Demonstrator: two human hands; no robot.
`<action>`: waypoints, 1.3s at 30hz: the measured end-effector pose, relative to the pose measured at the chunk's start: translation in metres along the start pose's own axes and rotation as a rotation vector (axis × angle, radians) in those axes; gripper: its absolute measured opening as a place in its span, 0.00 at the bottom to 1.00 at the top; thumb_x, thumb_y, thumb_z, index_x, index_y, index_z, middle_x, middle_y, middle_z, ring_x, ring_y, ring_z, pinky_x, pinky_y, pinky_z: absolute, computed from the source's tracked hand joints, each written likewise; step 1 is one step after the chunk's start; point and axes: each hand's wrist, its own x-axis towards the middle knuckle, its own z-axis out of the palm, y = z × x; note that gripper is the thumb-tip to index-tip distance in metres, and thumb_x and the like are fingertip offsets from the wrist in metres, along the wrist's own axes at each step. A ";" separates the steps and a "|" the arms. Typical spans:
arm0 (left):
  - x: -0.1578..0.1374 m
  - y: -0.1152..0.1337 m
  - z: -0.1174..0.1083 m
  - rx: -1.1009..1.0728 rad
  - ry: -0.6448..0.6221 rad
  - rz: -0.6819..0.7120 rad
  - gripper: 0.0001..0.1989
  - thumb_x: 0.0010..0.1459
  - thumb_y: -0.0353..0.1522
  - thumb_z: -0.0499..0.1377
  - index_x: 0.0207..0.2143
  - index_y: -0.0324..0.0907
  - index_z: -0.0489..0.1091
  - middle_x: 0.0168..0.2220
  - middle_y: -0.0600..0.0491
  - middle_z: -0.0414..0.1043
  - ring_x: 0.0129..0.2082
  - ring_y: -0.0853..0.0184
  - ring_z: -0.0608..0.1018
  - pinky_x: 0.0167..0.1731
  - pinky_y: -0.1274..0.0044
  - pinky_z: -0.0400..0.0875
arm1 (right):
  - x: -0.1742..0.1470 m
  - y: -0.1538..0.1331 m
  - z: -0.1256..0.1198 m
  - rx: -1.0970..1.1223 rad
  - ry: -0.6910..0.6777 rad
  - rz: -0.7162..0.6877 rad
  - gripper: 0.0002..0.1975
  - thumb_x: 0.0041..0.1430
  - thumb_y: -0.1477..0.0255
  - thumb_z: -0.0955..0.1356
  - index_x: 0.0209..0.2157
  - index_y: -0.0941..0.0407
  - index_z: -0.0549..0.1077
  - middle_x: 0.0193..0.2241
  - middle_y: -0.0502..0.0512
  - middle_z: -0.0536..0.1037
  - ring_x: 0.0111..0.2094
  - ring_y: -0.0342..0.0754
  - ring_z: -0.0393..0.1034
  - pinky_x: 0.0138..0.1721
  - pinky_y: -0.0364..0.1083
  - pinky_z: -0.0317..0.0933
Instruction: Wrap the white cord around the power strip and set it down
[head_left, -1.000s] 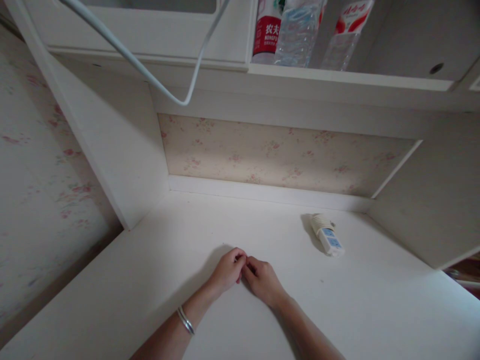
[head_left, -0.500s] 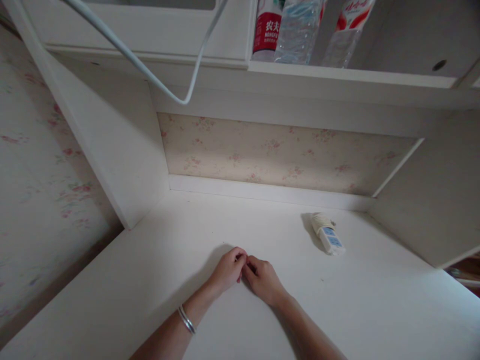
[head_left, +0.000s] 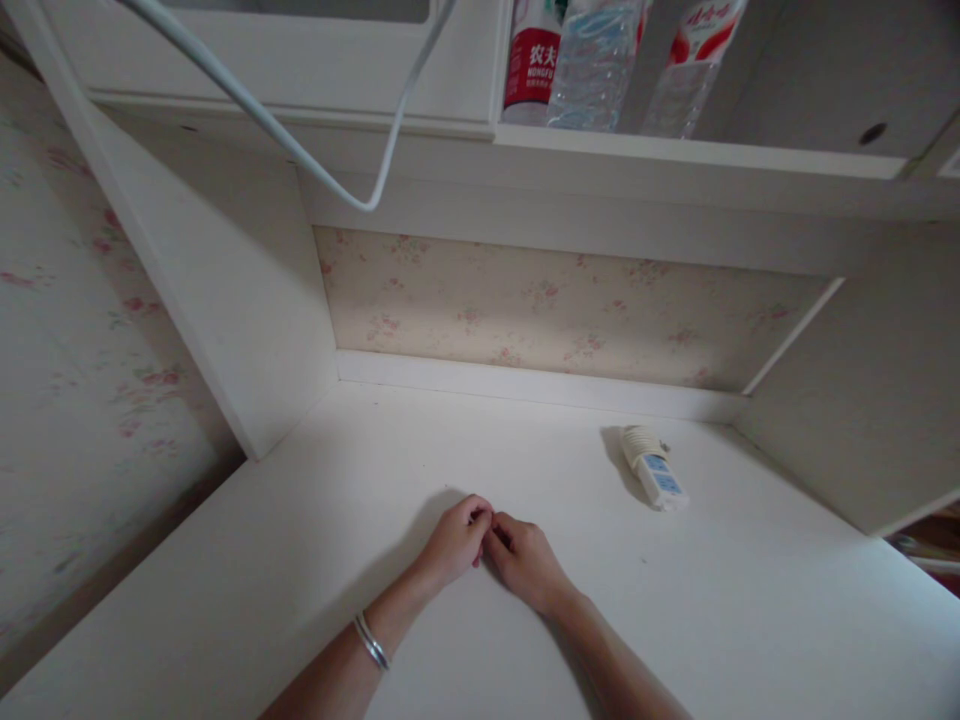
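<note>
My left hand [head_left: 456,535] and my right hand [head_left: 525,560] meet fingertip to fingertip over the middle of the white desk [head_left: 360,460]. Both are closed, with thumbs and fingers curled inward and pressed together. Whether anything small lies between the fingertips is hidden from me. A silver bangle [head_left: 371,641] circles my left wrist. Off to the right of my hands, and apart from them, lies a white power strip [head_left: 660,482] with blue socket faces and its cord wound around one end.
Above, a shelf [head_left: 675,150] holds a red-labelled bottle [head_left: 531,70], a clear bottle [head_left: 592,70] and another clear bottle [head_left: 690,80]. A white bent arm or cable [head_left: 300,150] hangs down at upper left. Side panels [head_left: 217,270] bound the desk.
</note>
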 end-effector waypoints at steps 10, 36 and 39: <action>-0.002 0.005 0.000 0.017 -0.002 -0.009 0.11 0.58 0.38 0.49 0.32 0.40 0.66 0.14 0.62 0.57 0.12 0.74 0.63 0.12 0.83 0.53 | 0.001 0.003 0.003 -0.007 0.003 0.008 0.11 0.61 0.70 0.59 0.31 0.55 0.71 0.28 0.52 0.77 0.29 0.44 0.70 0.30 0.40 0.55; -0.001 0.002 0.000 0.002 -0.001 -0.010 0.11 0.58 0.37 0.50 0.32 0.40 0.66 0.14 0.62 0.57 0.12 0.75 0.62 0.12 0.83 0.52 | 0.000 0.002 0.001 0.001 0.003 -0.001 0.10 0.61 0.71 0.59 0.31 0.54 0.70 0.28 0.51 0.77 0.28 0.44 0.69 0.30 0.40 0.55; -0.001 0.003 0.000 0.000 0.001 -0.014 0.10 0.57 0.37 0.50 0.32 0.40 0.66 0.14 0.62 0.57 0.12 0.74 0.62 0.12 0.82 0.52 | 0.000 0.002 0.001 0.001 0.001 -0.009 0.10 0.61 0.70 0.59 0.30 0.54 0.70 0.28 0.51 0.77 0.28 0.44 0.69 0.30 0.40 0.55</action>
